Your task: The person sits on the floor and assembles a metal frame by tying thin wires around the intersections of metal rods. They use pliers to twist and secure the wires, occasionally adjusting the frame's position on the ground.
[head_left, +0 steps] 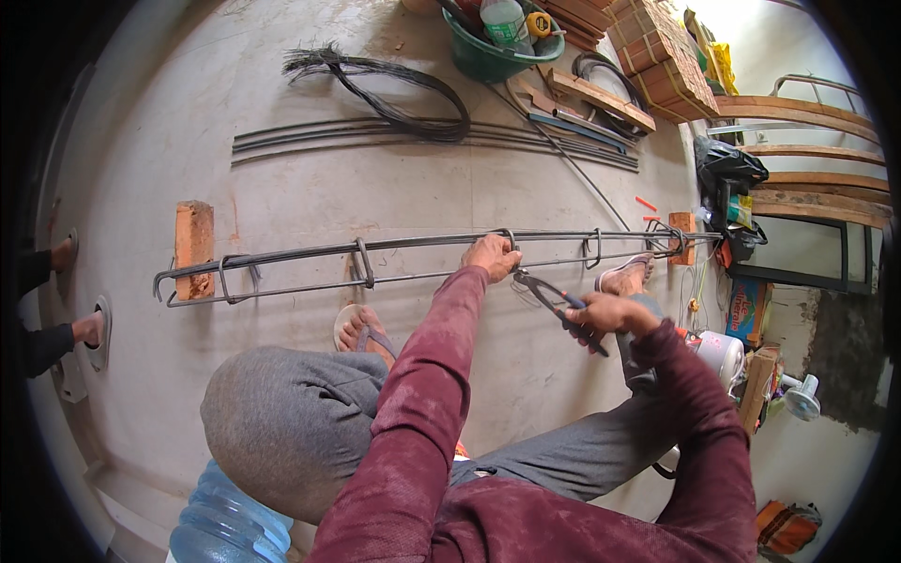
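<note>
A long, narrow rebar cage lies across in front of me, made of thin steel bars with square stirrups around them. My left hand is closed around the cage at a stirrup near its middle. In my right hand are end-cutting pincers with dark handles. Their jaws are close below my left fingertips, by the lower bar. Whether the jaws grip a tie wire is too small to tell. A brick supports the cage's left end, and another brick its right end.
Beyond the cage lie loose steel bars and a bundle of black tie wire. A green tub of items and stacked bricks stand farther back. A blue water bottle is at lower left. Another person's feet show at far left.
</note>
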